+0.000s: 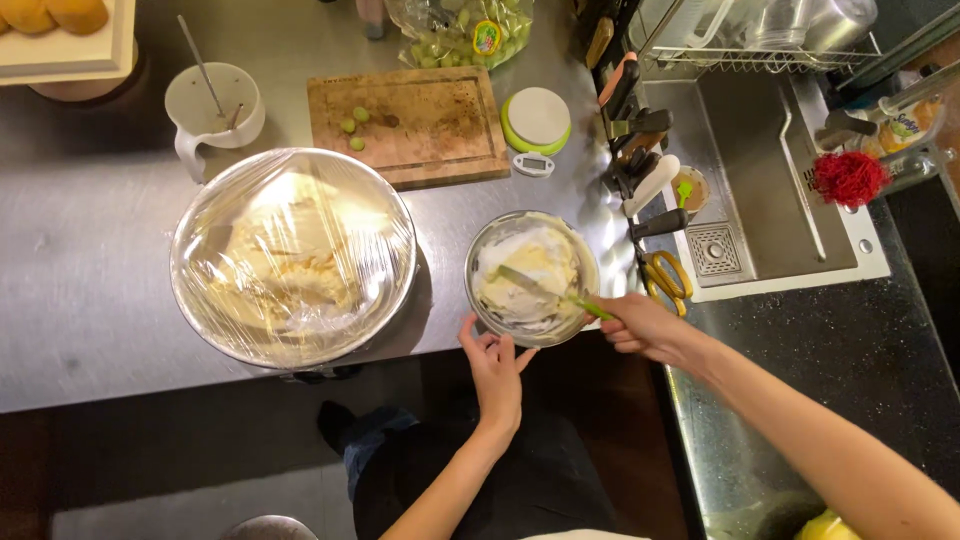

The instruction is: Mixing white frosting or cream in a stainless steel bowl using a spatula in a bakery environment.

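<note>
Right hand (640,327) clenched on a green-handled spatula (545,285) in the small cream-filled bowl (531,278), left hand (495,365) – grip released – steadying its rim, on the steel counter (90,250)

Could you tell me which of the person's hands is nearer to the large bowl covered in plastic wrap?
Left. The left hand steadies the small bowl, just right of the large wrapped bowl. The right hand is farther right, holding the green spatula.

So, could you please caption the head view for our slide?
Right hand stirs cream in small bowl with spatula; left hand steadies it.
</note>
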